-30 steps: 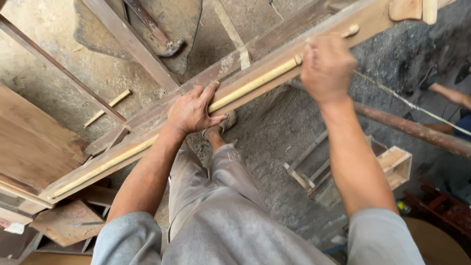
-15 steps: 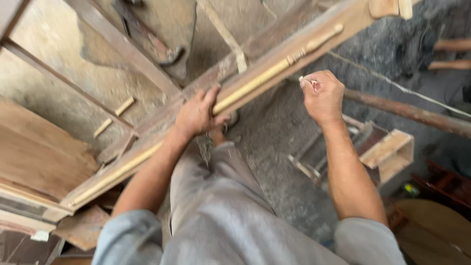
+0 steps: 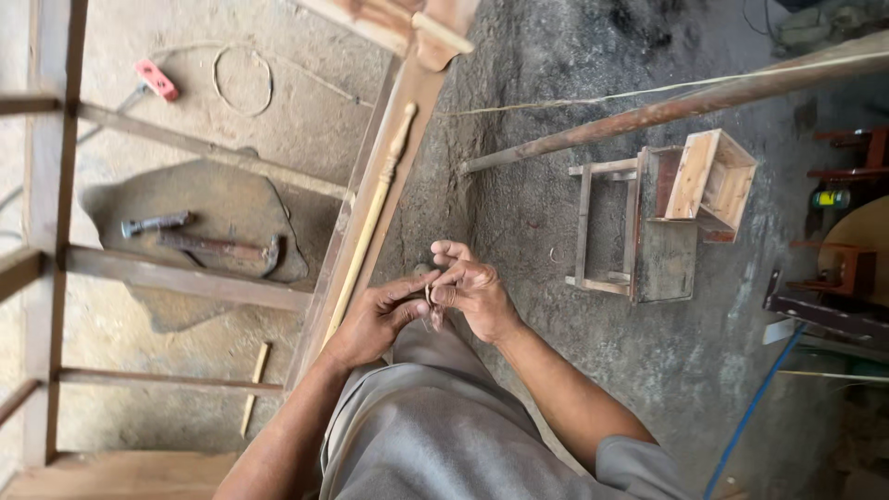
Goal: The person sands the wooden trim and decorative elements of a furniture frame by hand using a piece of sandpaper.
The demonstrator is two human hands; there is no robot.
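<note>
A: See the 2 hands? The left hand (image 3: 375, 319) and the right hand (image 3: 472, 287) have met just above the knee, beside the long wooden frame rail (image 3: 370, 222).

B: They're working something tiny. A small bent bit of wire or a nail (image 3: 430, 294), I'd say; too small to tell which.

A: It sits right between the fingertips, left thumb and forefinger pinched on it, right thumb and forefinger closed on it from the other side. The other right fingers are spread and raised.

B: The pale turned stick (image 3: 370, 218) lies loose along the rail, touching neither hand.

A: That's my worry. With nothing steadying it, a nudge from the left wrist could send it sliding off the rail to the ground. And that little piece, gripped only by fingertips, might slip and vanish in the dark grit below.

B: Half a second ago it looked different. The left hand lay flat on the rail over the stick, the right was lifted well apart, off to the side.

A: Now both have left the wood and come together. The hammer (image 3: 222, 248) on the flat stone (image 3: 139, 199) lies well apart, beyond the rail.
</note>
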